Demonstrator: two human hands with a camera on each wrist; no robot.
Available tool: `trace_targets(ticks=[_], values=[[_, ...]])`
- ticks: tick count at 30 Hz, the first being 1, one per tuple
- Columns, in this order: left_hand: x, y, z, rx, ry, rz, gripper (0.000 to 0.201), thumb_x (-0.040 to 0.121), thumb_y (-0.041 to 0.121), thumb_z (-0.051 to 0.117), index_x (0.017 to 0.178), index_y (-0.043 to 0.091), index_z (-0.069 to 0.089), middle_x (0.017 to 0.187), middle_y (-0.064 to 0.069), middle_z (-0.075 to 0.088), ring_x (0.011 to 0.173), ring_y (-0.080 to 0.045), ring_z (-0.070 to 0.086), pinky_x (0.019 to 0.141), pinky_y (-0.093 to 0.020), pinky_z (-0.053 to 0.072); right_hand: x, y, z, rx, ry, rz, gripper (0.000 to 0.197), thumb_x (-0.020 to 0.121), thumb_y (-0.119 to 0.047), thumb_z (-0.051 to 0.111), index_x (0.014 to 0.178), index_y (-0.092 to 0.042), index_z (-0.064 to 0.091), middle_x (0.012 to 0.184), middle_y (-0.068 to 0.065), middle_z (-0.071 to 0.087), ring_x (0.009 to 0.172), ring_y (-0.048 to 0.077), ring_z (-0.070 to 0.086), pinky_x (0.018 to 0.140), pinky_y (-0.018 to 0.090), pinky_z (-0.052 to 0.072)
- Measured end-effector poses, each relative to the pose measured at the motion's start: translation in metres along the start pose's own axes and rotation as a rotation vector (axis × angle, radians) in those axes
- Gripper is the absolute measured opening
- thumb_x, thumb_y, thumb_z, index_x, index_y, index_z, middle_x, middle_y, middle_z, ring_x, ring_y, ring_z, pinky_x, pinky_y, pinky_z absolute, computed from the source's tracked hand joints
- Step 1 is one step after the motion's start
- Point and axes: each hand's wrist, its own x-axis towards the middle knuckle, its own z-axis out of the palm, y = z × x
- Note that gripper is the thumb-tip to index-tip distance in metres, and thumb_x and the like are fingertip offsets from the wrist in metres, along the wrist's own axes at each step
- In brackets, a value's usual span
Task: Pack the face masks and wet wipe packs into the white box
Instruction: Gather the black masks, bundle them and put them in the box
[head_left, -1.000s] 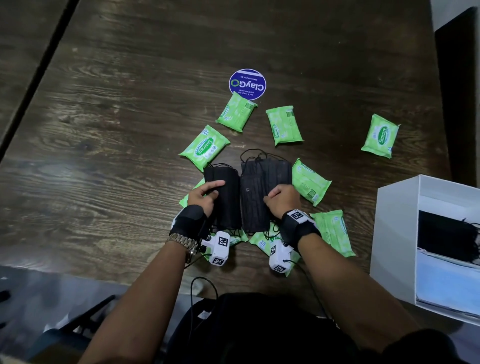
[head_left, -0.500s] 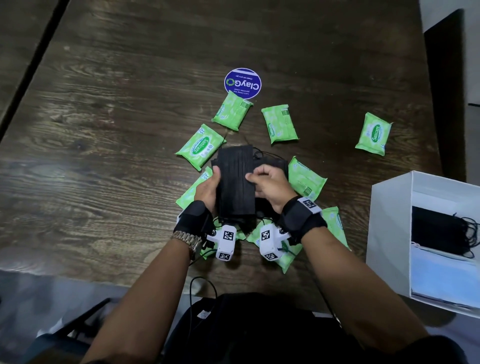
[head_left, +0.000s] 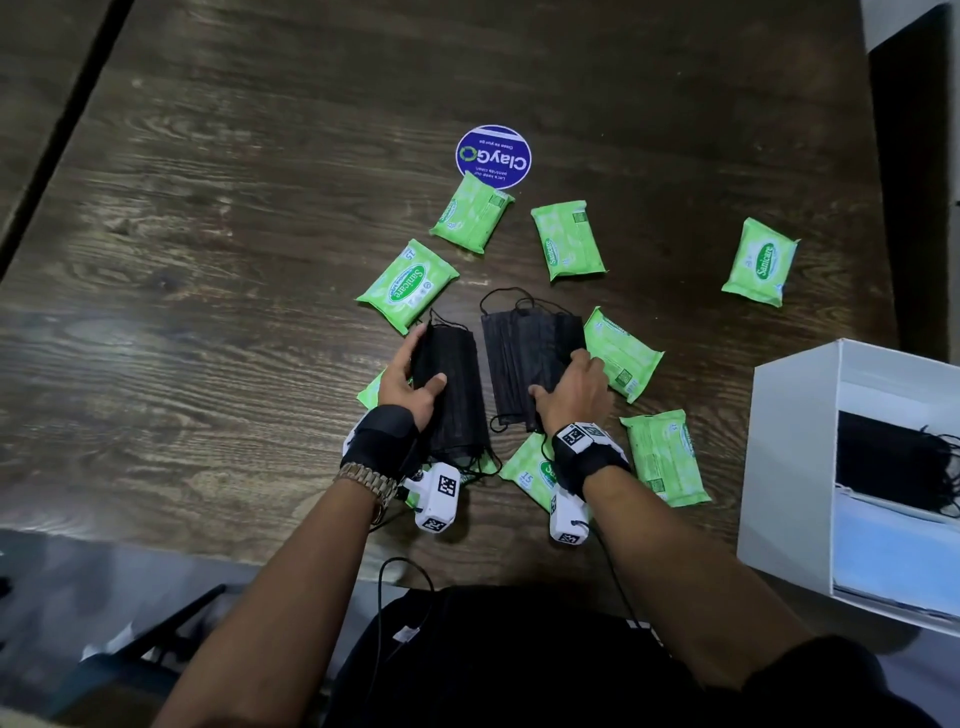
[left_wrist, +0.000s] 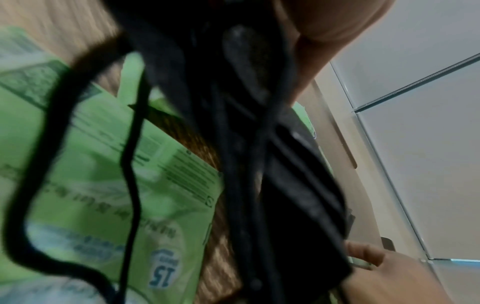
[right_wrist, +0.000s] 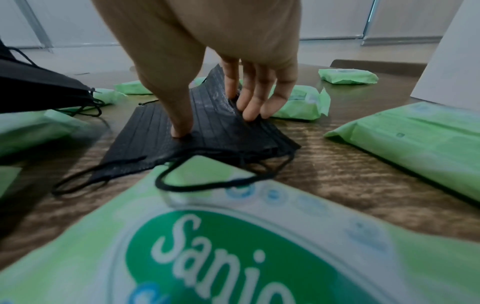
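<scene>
Two stacks of black face masks lie among several green wet wipe packs (head_left: 408, 278) on the wooden table. My left hand (head_left: 423, 364) grips the left stack (head_left: 454, 395), thumb on top and fingers round its left edge. In the left wrist view this stack (left_wrist: 259, 144) hangs above a wipe pack (left_wrist: 103, 185). My right hand (head_left: 558, 374) presses thumb and straight fingertips on the fanned right stack (head_left: 519, 353), which lies flat (right_wrist: 207, 131). The white box (head_left: 789, 457) stands at the right, with black masks (head_left: 883, 467) and light blue masks (head_left: 893, 556) inside.
A round blue sticker (head_left: 493, 156) sits beyond the packs. One wipe pack (head_left: 761, 262) lies apart at the far right, another (head_left: 665, 457) between my right wrist and the box. A dark seam (head_left: 67, 130) crosses the table's left side. A black bag (head_left: 519, 660) is on my lap.
Half a second ago both hands held the masks together as one stack. Now the stacks are apart: my left hand has drawn one to the left, my right hand rests on the other.
</scene>
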Motion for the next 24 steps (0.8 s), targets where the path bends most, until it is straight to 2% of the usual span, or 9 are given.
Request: trace_targets(ticks=[2,5,8,10,13,15,17,20,24], values=[[0.001,-0.003,0.0,0.023,0.01,0.019,0.078,0.085,-0.002,0.064,0.145,0.038,0.036,0.139,0.002,0.053,0.125,-0.011,0.052,0.107,-0.025,0.04,0.001,-0.001,-0.001,-0.019,0.011,0.022,0.079,0.068,-0.042,0.087,0.128,-0.014,0.044,0.127,0.012,0.048,0.115,0.035,0.051,0.091,0.049,0.044],[0.002,-0.001,0.001,-0.017,0.015,0.005,0.084,0.084,-0.002,0.066,0.147,0.039,0.029,0.138,0.001,0.054,0.121,-0.008,0.056,0.104,-0.021,0.042,0.004,0.001,-0.003,-0.009,0.028,0.044,0.086,0.063,-0.043,0.09,0.128,-0.016,0.041,0.128,0.012,0.046,0.112,0.036,0.054,0.091,0.051,0.043],[0.001,0.003,0.004,-0.01,-0.05,0.038,0.065,0.087,-0.004,0.062,0.14,0.029,0.047,0.134,0.007,0.056,0.123,-0.005,0.053,0.101,-0.011,0.039,0.005,0.005,-0.006,0.127,0.015,0.052,0.074,0.071,-0.029,0.088,0.126,-0.014,0.04,0.12,0.013,0.057,0.106,0.038,0.061,0.09,0.051,0.046],[0.0,0.006,0.009,0.005,-0.067,0.046,0.042,0.089,-0.005,0.059,0.124,0.017,0.063,0.122,0.001,0.063,0.118,-0.012,0.057,0.096,-0.006,0.04,0.009,0.009,-0.006,0.232,0.012,0.063,0.058,0.079,-0.021,0.08,0.123,-0.012,0.043,0.111,0.015,0.065,0.101,0.038,0.063,0.089,0.05,0.048],[0.001,0.01,0.017,0.004,-0.029,0.043,0.026,0.089,-0.003,0.059,0.11,0.009,0.069,0.112,-0.013,0.068,0.098,-0.011,0.061,0.089,-0.008,0.044,0.014,0.013,-0.011,0.426,0.023,0.026,0.025,0.081,-0.021,0.076,0.095,-0.007,0.061,0.085,0.01,0.068,0.08,0.03,0.062,0.073,0.037,0.051],[0.004,0.01,0.02,-0.031,0.006,0.01,0.02,0.09,0.001,0.06,0.105,0.011,0.07,0.108,-0.012,0.069,0.092,-0.006,0.061,0.092,-0.018,0.045,0.015,0.01,-0.022,0.63,0.001,-0.002,0.019,0.081,-0.018,0.075,0.074,-0.007,0.061,0.069,0.006,0.063,0.065,0.021,0.057,0.063,0.031,0.047],[0.006,0.012,0.026,-0.074,0.037,-0.029,0.015,0.093,0.013,0.062,0.102,0.009,0.071,0.102,-0.007,0.07,0.091,-0.005,0.062,0.094,-0.025,0.045,0.013,0.002,-0.04,0.936,-0.109,-0.012,0.01,0.084,-0.009,0.074,0.087,-0.003,0.067,0.082,0.007,0.071,0.073,0.016,0.065,0.069,0.031,0.054],[0.008,0.022,0.031,-0.174,0.036,-0.146,0.038,0.089,0.052,0.059,0.096,0.019,0.076,0.1,0.0,0.073,0.098,-0.012,0.066,0.094,-0.029,0.05,0.006,-0.014,-0.06,1.233,-0.377,-0.068,0.019,0.087,0.002,0.07,0.105,0.002,0.066,0.099,0.012,0.073,0.087,0.019,0.071,0.081,0.035,0.06],[0.014,0.033,0.03,-0.297,-0.048,-0.336,0.066,0.068,0.08,0.057,0.097,0.023,0.075,0.102,-0.004,0.074,0.096,-0.021,0.07,0.088,-0.039,0.055,0.002,-0.022,-0.057,1.151,-0.59,-0.142,0.031,0.086,0.005,0.07,0.115,-0.002,0.063,0.106,0.019,0.071,0.094,0.026,0.07,0.085,0.044,0.059]])
